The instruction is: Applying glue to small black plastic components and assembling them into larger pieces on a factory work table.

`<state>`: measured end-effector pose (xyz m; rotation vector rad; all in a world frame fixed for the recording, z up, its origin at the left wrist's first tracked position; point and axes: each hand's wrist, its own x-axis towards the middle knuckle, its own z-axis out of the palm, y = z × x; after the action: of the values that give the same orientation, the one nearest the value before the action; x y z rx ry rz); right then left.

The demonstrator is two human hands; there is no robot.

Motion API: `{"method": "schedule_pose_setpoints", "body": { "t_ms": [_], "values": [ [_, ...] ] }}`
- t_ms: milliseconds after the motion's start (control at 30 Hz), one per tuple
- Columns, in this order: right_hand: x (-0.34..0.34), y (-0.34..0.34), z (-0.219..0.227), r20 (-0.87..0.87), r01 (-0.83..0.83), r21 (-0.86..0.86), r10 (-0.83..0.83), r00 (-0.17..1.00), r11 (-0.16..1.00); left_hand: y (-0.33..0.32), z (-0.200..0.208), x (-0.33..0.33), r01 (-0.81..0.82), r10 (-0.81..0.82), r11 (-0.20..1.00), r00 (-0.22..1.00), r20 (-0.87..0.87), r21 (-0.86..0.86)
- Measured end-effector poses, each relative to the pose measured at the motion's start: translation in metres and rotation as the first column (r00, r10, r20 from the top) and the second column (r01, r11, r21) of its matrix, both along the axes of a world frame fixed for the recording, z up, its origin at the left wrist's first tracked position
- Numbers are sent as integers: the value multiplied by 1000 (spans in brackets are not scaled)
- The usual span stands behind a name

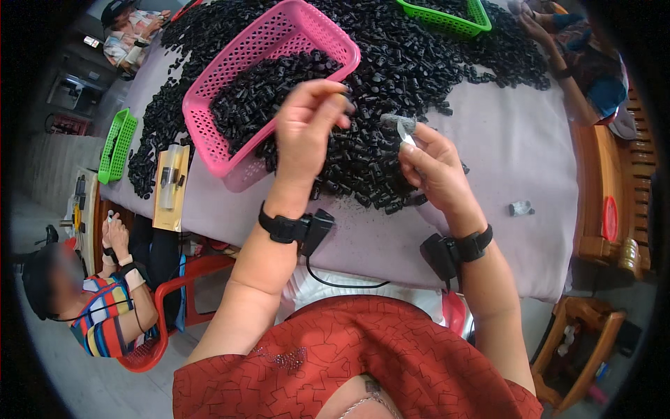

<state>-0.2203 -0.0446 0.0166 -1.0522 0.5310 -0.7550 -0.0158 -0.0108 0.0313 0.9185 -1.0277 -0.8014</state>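
Note:
Above the near rim of a pink plastic basket (202, 140), my left hand (307, 122) is closed in a pinch. Something small and dark seems to show at its fingertips, too blurred to name. To its right, my right hand (438, 164) pinches a small, pale, blade-shaped piece (405, 133) between thumb and finger. A grey wrap (395, 123) covers a fingertip of that hand. Small black cylindrical parts (377, 167) lie heaped beneath and beyond both hands, and more of them (272, 87) fill the basket.
Green baskets stand at the far edge (481, 26) and at the left (115, 150). A clear tube (169, 178) lies on a yellow board at the table's left. A small grey roll (520, 208) rests on the cloth (516, 153). Other people sit around; one (105, 300) uses a red chair (164, 314).

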Motion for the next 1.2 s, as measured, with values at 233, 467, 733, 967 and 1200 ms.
{"method": "schedule_pose_setpoints", "body": {
  "t_ms": [233, 467, 733, 967, 1200],
  "values": [
    [3, 2, -2, -8, -22, -15, 22, 1000, 1000, -4, 10, 52, -526, 616, 779, 535, 578, -342],
    [1, -1, -3, -29, 35, -17, -35, 999, 999, 1, 6, 9, -177, 171, 983, 809, 563, -45],
    [0, 0, 0, 5, 79, -9, -79, 997, 997, -5, -11, -3, 74, -197, 980, 433, 880, 183],
    [-1, 0, -1, -56, 55, 7, -54, 997, 998, -6, -10, -7, 24, -225, 961, 649, 727, 276],
    [1, 0, -3, -36, 80, -1, -80, 996, 997, 1, -8, -13, 158, -305, 903, 891, 336, 400]
  ]
}}
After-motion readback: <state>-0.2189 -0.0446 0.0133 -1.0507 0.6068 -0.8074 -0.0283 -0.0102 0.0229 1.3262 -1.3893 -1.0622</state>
